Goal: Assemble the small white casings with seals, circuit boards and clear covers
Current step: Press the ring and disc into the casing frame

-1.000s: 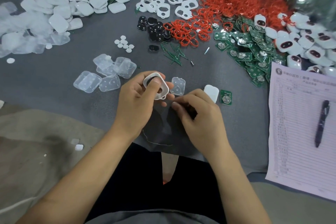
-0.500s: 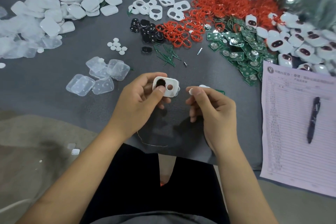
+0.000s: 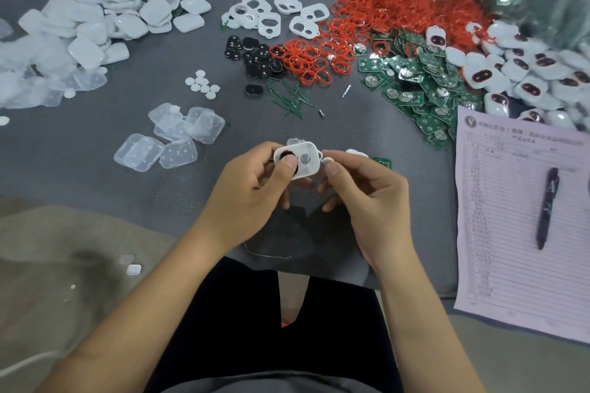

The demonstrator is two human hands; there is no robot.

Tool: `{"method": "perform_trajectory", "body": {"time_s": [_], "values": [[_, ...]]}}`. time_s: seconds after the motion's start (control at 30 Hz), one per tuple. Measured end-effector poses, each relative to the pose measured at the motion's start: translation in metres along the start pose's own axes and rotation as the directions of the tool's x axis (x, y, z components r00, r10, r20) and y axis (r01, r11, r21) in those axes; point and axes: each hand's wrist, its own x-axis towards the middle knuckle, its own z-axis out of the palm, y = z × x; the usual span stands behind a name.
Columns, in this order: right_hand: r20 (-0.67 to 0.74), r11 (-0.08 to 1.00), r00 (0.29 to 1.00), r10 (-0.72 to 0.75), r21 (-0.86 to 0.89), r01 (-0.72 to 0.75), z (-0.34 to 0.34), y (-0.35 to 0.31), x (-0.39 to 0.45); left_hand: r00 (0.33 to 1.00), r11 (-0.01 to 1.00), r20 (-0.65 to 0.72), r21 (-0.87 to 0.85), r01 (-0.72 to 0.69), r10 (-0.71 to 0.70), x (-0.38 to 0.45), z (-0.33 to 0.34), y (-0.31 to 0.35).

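Note:
My left hand (image 3: 252, 188) grips a small white casing (image 3: 306, 159) above the grey table, thumb pressing on a black insert in its left opening; the right opening shows a round hole. My right hand (image 3: 367, 195) is right beside the casing, its thumb and forefinger pinching a small white round disc (image 3: 327, 161) at the casing's right edge. A clear cover (image 3: 295, 141) lies on the table just behind the casing. A white part (image 3: 356, 153) and a green circuit board (image 3: 383, 163) lie behind my right hand.
Clear covers (image 3: 178, 137) lie left of the hands. White discs (image 3: 202, 84), black inserts (image 3: 255, 56), red seals (image 3: 367, 9), green boards (image 3: 424, 96), white casings (image 3: 274, 16), white backs (image 3: 105, 19) and finished units (image 3: 526, 73) fill the far table. A form (image 3: 517, 217) with a pen (image 3: 546, 207) lies right.
The casing was turned flat to face up in my left hand. My right hand lifted from the table and brought a small white disc up to the casing's right edge.

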Motion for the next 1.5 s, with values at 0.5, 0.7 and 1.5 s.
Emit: {"method": "perform_trajectory", "body": {"time_s": [0.5,0.7,1.5], "values": [[-0.047,1.0,0.999,0.006,-0.007,-0.007,-0.001,-0.001,-0.001,1.0,1.0,-0.014,-0.019,0.01,-0.01,0.0,0.008,-0.004],[-0.049,1.0,0.999,0.008,0.027,-0.006,-0.001,0.001,-0.001,1.0,1.0,-0.003,0.01,0.01,-0.01,0.0,0.008,-0.003],[-0.127,0.934,0.978,-0.163,-0.34,0.112,0.007,0.004,-0.009,1.0,0.989,-0.016,0.144,-0.02,0.023,0.001,0.012,0.0]]}}
